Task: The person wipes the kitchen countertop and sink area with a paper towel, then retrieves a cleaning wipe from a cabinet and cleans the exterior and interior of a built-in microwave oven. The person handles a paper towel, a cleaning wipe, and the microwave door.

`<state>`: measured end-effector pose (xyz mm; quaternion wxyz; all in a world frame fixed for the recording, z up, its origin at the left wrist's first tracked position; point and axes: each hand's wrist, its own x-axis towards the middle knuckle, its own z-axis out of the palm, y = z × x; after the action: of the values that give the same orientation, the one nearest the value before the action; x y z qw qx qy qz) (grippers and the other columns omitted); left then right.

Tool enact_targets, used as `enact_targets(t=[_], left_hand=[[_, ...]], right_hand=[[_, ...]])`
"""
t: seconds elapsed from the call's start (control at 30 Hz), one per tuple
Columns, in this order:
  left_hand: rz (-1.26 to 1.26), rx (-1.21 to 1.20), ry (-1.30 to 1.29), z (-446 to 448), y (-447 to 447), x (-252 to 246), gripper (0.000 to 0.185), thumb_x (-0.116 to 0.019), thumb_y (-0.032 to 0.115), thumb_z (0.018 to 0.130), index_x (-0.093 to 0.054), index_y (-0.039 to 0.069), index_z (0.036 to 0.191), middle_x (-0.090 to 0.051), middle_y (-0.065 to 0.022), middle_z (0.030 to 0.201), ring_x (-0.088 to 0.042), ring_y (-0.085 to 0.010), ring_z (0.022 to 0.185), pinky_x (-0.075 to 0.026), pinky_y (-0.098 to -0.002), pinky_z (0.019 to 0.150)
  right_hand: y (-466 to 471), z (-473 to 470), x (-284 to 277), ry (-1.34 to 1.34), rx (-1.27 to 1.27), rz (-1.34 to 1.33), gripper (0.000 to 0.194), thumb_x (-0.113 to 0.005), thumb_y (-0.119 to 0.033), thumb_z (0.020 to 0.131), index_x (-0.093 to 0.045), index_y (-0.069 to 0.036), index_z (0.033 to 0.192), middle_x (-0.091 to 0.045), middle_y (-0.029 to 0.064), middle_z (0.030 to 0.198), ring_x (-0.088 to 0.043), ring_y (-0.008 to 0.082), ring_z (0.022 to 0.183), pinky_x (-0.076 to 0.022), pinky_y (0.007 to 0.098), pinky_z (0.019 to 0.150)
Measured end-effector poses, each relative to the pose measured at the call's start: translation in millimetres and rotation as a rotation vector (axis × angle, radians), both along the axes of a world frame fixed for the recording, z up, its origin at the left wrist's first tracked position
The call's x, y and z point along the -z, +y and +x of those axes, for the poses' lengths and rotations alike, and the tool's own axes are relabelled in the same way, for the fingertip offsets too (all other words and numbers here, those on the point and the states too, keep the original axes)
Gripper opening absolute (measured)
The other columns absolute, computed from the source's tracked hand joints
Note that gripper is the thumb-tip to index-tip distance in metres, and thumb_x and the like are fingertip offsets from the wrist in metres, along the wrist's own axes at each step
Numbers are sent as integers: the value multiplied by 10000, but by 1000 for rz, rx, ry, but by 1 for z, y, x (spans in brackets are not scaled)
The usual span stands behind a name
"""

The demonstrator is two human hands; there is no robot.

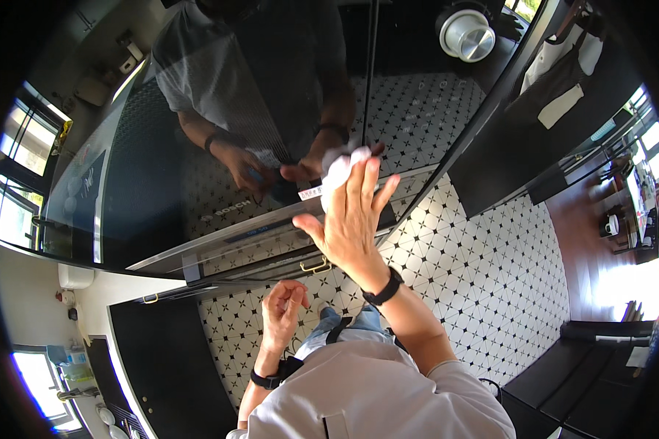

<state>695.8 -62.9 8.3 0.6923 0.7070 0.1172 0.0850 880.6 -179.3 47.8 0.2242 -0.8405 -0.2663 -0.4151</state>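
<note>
My right hand (351,225) lies nearly flat, fingers spread, on a bunched white cloth (338,178). It presses the cloth to the glossy black front of a Bosch built-in appliance (285,131). A small white label with print (310,193) shows at the cloth's left edge; whether it belongs to the cloth or the appliance is unclear. Lower left, in front of my body, my left hand (284,307) hangs in the air with loosely curled fingers. Nothing shows in it. The appliance's lit display (252,233) sits below the logo.
Below the appliance, a brass handle (316,266) juts from a dark front. Patterned black-and-white tiles (472,263) cover the floor. A dark panel with hanging cloths (560,104) stands at right, a dark bench (582,373) at lower right. The glossy front mirrors my body and a metal pot (467,35).
</note>
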Motion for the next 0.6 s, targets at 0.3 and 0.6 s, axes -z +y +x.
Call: enact_targets(t=[0.3,0.6], left_hand=[[-42,-4,-15,3,1,-2,179,-584,145,1035,-626,-29,1026,-634,-29,785,-586,-88,728,-461,-227,669],[-41,-30,-36,6,10,-7,217,-599,193,1034,-628,-22,1036,-632,-23,782,-577,-83,725,-463,-234,668]], right_hand=[[13,10,-31,-4,-62,-70,1070,-268,-764,935,-215,128,1523,-89,314,1630,37,422,1539,101,682,1154],[5,0,-39,-106,-33,-76,1062,-238,-764,940,-189,115,1534,-51,303,1639,48,411,1541,111,688,1149]])
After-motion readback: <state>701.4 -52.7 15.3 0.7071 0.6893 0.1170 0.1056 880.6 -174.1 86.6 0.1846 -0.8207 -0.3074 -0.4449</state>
